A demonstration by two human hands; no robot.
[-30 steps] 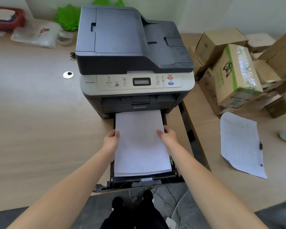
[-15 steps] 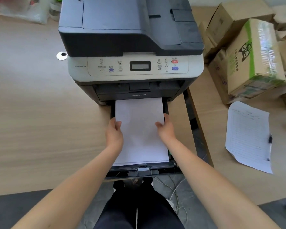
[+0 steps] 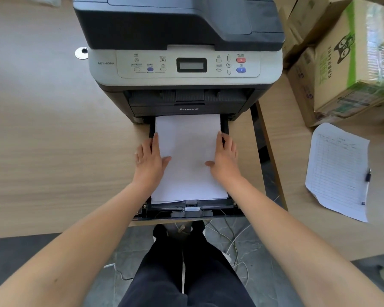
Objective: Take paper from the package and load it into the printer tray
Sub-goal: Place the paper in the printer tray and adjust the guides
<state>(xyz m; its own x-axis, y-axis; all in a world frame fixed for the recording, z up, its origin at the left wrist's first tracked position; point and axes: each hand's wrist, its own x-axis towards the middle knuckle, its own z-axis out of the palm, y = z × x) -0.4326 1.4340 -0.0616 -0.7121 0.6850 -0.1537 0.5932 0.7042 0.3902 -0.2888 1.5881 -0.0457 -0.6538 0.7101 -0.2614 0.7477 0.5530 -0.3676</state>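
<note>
Since the earlier frames our hands have slid forward along the sheets and flattened out, and the view has come closer over the printer (image 3: pixel 182 63). Our left hand (image 3: pixel 150 159) now rests on the left edge of the paper stack (image 3: pixel 187 160), fingers held together and stretched along the tray's side, thumb spread onto the sheet; our right hand (image 3: pixel 225 160) mirrors it on the right edge. Neither hand clamps the paper; both press and square it.

The stack lies in the pulled-out paper tray (image 3: pixel 191 212), its far end already under the printer body. We judge loading nearly done: what seems left is settling the sheets and pushing the tray shut.

To the right sit cardboard boxes (image 3: pixel 350 63) and a printed form (image 3: pixel 337 169) with a pen (image 3: pixel 367 177), well apart from the tray. Cables (image 3: pixel 233 238) trail on the floor below. Nothing blocks the tray's path.
</note>
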